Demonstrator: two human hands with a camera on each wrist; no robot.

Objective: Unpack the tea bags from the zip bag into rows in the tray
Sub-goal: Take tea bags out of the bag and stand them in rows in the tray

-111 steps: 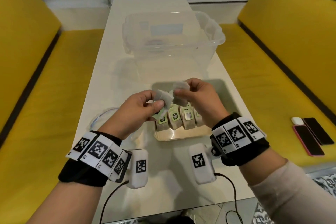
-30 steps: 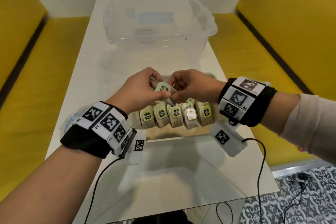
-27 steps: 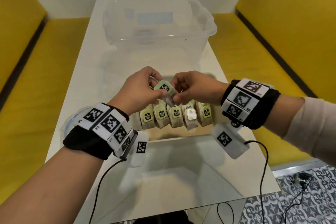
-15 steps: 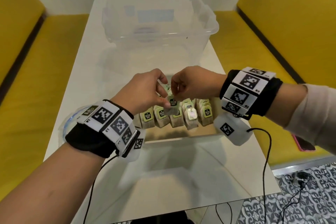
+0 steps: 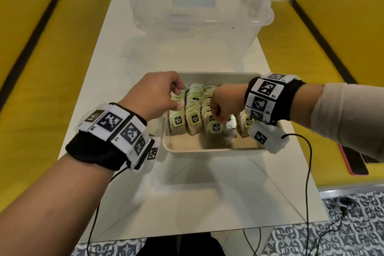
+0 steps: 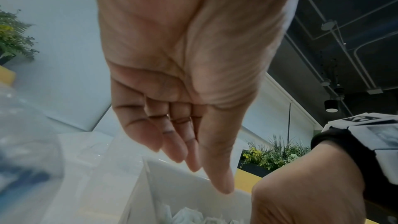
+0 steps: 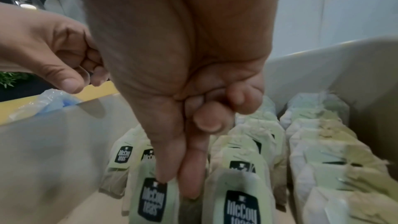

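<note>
A beige tray [image 5: 207, 150] on the white table holds several rows of tea bags [image 5: 194, 110] with green "McCoy teas" tags. My right hand [image 5: 218, 114] reaches down into the tray's front middle, where thumb and forefinger pinch the top of one tea bag [image 5: 216, 128]. The right wrist view shows that pinch [image 7: 178, 185] on the tagged tea bag [image 7: 154, 198] in front of the rows [image 7: 323, 142]. My left hand [image 5: 166, 97] hovers over the tray's left rows, its fingers [image 6: 178, 151] relaxed and holding nothing. The clear zip bag [image 7: 49, 100] lies left of the tray.
A large clear plastic tub [image 5: 197, 6] stands on the table behind the tray. Yellow benches flank the table, with phones [image 5: 357, 164] on the right one. Wrist-camera cables [image 5: 307, 172] hang over the table's near part.
Both hands came down from above the tray. My left hand let go of the tea bag, and my right hand carried it down to the front of the rows.
</note>
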